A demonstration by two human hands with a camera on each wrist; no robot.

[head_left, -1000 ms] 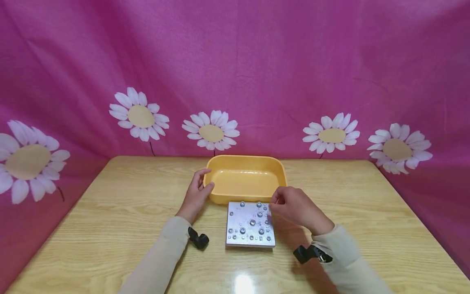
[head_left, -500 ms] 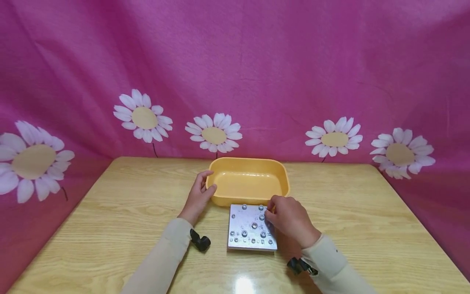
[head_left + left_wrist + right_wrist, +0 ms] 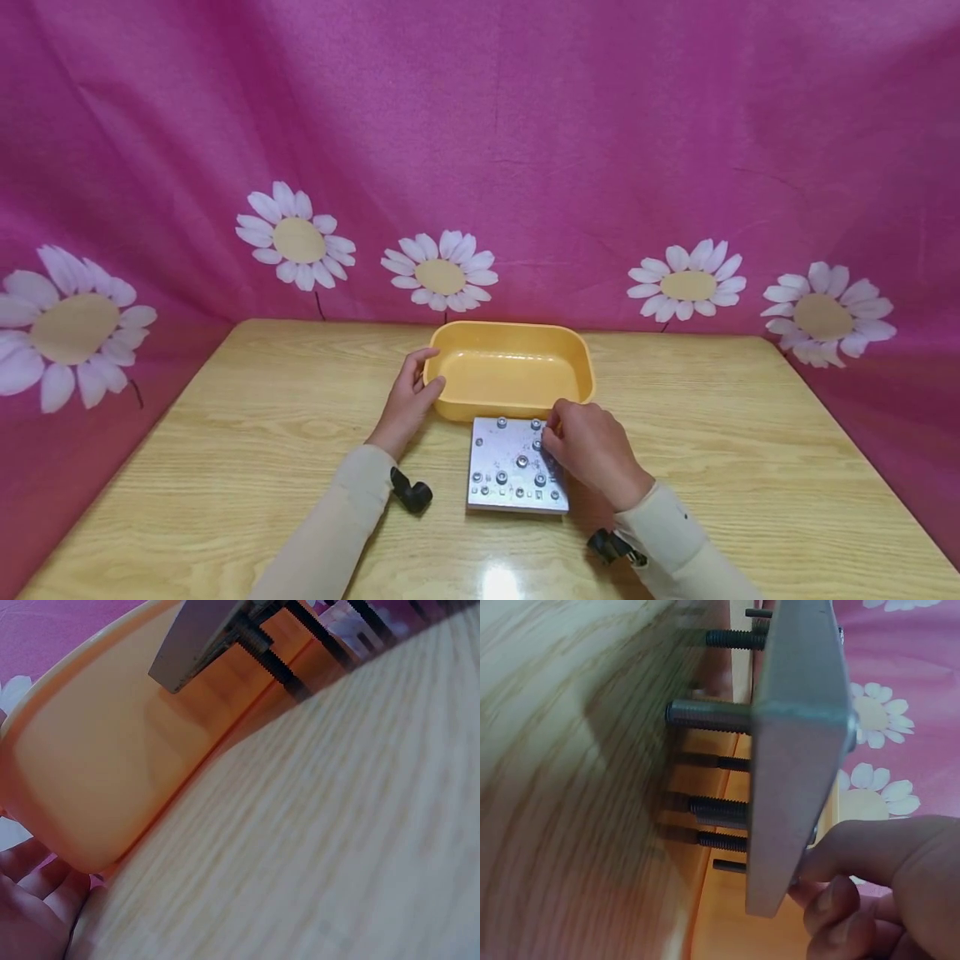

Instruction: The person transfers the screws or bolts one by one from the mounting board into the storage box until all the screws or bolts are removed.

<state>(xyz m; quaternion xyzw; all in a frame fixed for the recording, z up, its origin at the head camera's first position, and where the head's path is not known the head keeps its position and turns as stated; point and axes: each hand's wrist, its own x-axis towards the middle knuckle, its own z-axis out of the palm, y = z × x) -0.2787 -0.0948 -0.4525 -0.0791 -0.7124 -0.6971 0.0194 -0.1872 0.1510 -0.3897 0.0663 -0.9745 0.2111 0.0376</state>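
Observation:
A silver metal plate (image 3: 510,492) stands in front of an orange-yellow plastic tub (image 3: 480,410). Several socket-head screws (image 3: 522,461) and smaller pieces sit in its top. In the right wrist view, threaded screw shanks (image 3: 712,715) and thin pins hang below the raised plate. My left hand (image 3: 405,406) grips the left end of the tub, thumb at the near rim. My right hand (image 3: 595,450) is at the plate's upper right edge. Its curled fingertips pinch a small screw at the top face, mostly hidden by the fingers.
A wooden table (image 3: 247,433) carries everything. Behind it hangs a magenta cloth (image 3: 555,167) printed with white daisies. Black wrist-camera mounts (image 3: 411,492) sit on both beige sleeves. The tub holds nothing that I can see.
My right hand has come down and left a little onto the plate's upper right area, covering small pieces seen before. The left hand keeps its place on the tub. The view has shifted slightly.

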